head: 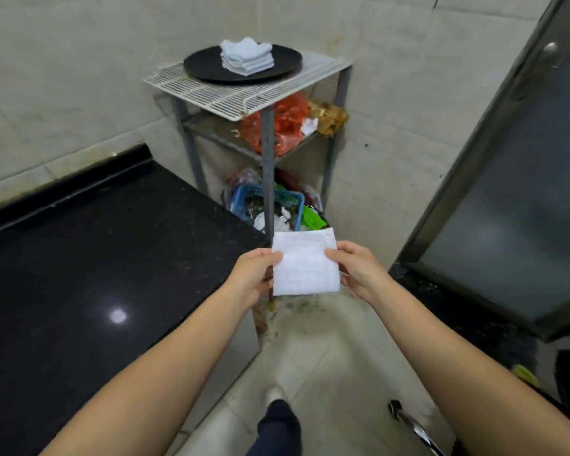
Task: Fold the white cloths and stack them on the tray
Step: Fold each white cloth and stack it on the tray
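Now, the cloth in hand: I hold a folded white cloth [305, 263] in the air in front of me, above the floor, just off the corner of the black counter [96, 251]; it looks like a neat near-square, a little taller than wide from here.
Left hand: my left hand [254, 274] pinches the cloth's left edge, thumb on top near the upper corner, the other fingers curled behind.
Right hand: my right hand [356, 268] pinches the right edge the same way, thumb across the upper right part of the cloth.
Tray: the round dark tray [208, 65] sits on the white wire top [218, 93] of a metal rack [267, 149], straight ahead and higher in view, well apart from my hands.
Stack: a stack of folded cloths [247, 57] already lies on the tray, toward its right half.
Key relation: the stack lies forward and slightly to the left of the cloth I hold, so the move is, I judge, a reach up and away from me.
Nearer hand: both hands are about level; the left sits a shade closer to the tray's line.
Alignment: the cloth's edges seem roughly square to the stack's, so little turning should be needed.
Risk: the fold may slip open if one pinch lets go too early.
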Motion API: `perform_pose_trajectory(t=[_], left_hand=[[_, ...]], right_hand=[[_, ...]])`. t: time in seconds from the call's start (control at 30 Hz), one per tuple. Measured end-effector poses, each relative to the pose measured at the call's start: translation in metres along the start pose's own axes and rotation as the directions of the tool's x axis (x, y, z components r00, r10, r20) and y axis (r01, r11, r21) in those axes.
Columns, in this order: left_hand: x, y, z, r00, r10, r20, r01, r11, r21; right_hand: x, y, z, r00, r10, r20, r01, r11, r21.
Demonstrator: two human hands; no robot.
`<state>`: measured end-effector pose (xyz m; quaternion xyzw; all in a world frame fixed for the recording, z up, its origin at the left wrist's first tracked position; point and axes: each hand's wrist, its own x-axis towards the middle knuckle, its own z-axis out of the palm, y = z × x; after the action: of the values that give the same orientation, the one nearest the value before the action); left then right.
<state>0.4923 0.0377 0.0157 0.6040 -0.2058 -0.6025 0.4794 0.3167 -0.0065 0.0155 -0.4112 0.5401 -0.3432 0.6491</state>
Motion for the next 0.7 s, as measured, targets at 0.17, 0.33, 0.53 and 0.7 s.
perform_pose_trajectory(t=[0.17,0.33,0.53,0.7], left_hand=[[0.083,0.081,0.029,0.988,0.151,-0.024,-0.152,0.988,-0.002],[0.144,0.188,0.061,0.923,0.385,-0.016,-0.383,0.920,0.087],[0.209,0.313,0.084,0.805,0.568,-0.171,-0.548,0.823,0.151],[0.283,0.389,0.077,0.737,0.587,-0.335,-0.561,0.808,0.182]], right_hand=[[0.106,-0.080,-0.002,0.992,-0.115,0.053,0.116,0.993,-0.014],[0.197,-0.182,0.003,0.964,-0.230,0.131,0.232,0.973,0.002],[0.316,-0.305,0.034,0.894,-0.365,0.258,0.392,0.918,-0.058],[0.428,-0.382,0.085,0.808,-0.403,0.430,0.481,0.872,-0.088]])
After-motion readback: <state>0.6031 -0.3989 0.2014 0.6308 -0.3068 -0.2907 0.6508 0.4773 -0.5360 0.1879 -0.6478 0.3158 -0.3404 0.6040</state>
